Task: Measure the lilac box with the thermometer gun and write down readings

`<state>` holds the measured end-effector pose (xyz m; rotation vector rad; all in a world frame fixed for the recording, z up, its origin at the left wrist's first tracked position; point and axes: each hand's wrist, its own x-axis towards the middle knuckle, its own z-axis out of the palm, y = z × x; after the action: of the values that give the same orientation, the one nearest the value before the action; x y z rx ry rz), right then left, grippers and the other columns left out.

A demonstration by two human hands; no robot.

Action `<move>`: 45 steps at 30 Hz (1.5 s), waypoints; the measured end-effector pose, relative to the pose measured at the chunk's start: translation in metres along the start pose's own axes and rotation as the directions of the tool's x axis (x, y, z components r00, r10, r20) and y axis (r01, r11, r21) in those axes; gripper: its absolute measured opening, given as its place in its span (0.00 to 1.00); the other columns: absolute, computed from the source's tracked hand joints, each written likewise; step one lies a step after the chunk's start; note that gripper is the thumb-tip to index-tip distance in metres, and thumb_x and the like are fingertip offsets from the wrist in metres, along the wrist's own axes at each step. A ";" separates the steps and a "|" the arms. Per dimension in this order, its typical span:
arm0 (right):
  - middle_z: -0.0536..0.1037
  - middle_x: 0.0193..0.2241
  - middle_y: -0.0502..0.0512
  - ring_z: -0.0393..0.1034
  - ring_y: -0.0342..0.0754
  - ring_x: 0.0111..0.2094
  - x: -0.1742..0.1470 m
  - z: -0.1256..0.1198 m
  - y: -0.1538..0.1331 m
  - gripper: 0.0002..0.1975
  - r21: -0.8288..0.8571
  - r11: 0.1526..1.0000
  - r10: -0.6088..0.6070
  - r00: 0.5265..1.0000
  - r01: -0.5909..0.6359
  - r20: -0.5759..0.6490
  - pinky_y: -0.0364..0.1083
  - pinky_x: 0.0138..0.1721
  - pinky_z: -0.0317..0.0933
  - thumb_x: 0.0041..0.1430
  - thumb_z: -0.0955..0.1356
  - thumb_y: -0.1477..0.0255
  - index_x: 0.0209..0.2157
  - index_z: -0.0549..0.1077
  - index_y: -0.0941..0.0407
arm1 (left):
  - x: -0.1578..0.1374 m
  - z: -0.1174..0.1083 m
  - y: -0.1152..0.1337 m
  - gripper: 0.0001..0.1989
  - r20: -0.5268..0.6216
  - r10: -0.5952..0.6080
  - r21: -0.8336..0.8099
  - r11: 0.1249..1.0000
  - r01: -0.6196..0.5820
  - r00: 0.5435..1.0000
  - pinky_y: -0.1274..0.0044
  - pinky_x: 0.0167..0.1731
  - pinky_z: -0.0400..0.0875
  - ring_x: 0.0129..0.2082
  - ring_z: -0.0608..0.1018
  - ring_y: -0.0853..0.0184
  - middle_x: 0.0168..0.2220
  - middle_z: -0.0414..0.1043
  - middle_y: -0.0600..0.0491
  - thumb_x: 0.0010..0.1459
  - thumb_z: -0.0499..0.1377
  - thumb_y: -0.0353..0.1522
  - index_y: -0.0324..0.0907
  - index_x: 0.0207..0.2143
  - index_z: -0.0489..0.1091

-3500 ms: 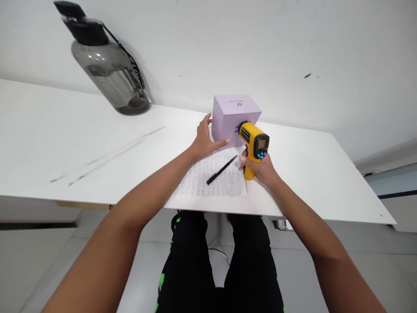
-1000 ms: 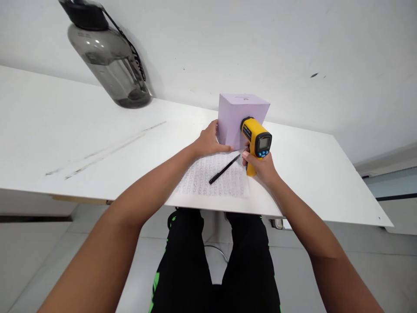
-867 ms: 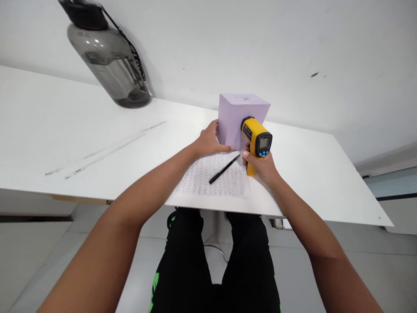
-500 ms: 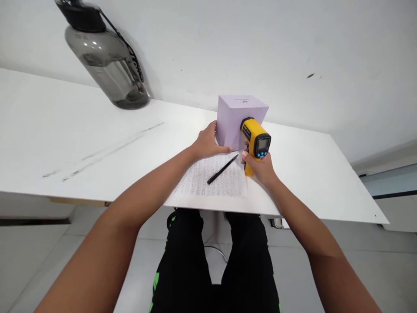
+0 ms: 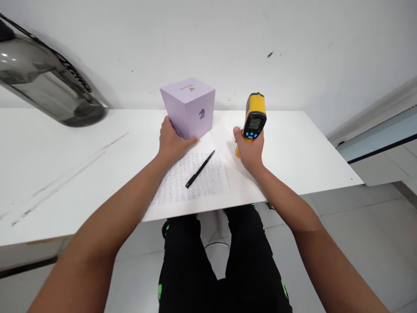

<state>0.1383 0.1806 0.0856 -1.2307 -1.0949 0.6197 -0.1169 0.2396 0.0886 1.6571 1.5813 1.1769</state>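
My left hand (image 5: 174, 141) grips the lower left corner of a lilac box (image 5: 192, 108), its thumb along the near bottom edge. The box stands on the white table with a dark logo on its front face. Wrapped round the handle of a yellow and black infrared thermometer (image 5: 256, 113) is my right hand (image 5: 251, 150). The thermometer's small screen and blue buttons face me, and it points toward the wall, to the right of the box. A black pen (image 5: 200, 169) lies slantwise on a handwritten sheet of paper (image 5: 176, 189) in front of the box.
A large grey see-through water bottle (image 5: 55, 87), partly filled, stands at the back left near the wall. The white table (image 5: 293, 152) ends at the right and along its front edge, above my legs. Dark streaks mark its left part.
The thermometer has moved away from the box to the right and now stands apart from it. The box has been turned, showing its logo face. The camera view has swung rightward.
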 end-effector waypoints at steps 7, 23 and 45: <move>0.74 0.42 0.53 0.77 0.56 0.48 -0.007 0.002 -0.001 0.30 -0.057 0.995 -0.078 0.995 0.081 0.056 0.57 0.47 0.78 0.65 0.78 0.43 0.56 0.70 0.45 | 0.003 0.002 -0.001 0.50 -0.039 -0.009 -0.004 1.000 0.009 0.999 0.43 0.67 0.74 0.70 0.72 0.37 0.65 0.69 0.42 0.38 0.82 0.36 0.49 0.62 0.63; 0.73 0.41 0.54 0.75 0.56 0.46 -0.009 0.002 -0.001 0.27 -0.110 0.982 -0.143 0.986 0.153 0.092 0.59 0.47 0.76 0.67 0.76 0.44 0.56 0.70 0.45 | 0.002 0.005 -0.009 0.54 -0.019 0.067 -0.112 0.991 -0.069 0.998 0.47 0.67 0.79 0.72 0.73 0.37 0.68 0.70 0.42 0.39 0.82 0.38 0.55 0.68 0.63; 0.76 0.45 0.53 0.78 0.55 0.50 -0.007 0.005 0.009 0.32 -0.070 0.979 -0.185 0.978 0.192 0.096 0.61 0.55 0.79 0.66 0.75 0.40 0.57 0.70 0.47 | 0.007 0.003 -0.016 0.57 -0.036 0.049 -0.140 0.989 -0.054 0.998 0.47 0.79 0.67 0.80 0.63 0.40 0.74 0.62 0.43 0.46 0.84 0.41 0.54 0.70 0.56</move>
<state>0.1325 0.1793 0.0744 -1.1588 -1.3046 0.4938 -0.1225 0.2497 0.0744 1.6039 1.4472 1.3169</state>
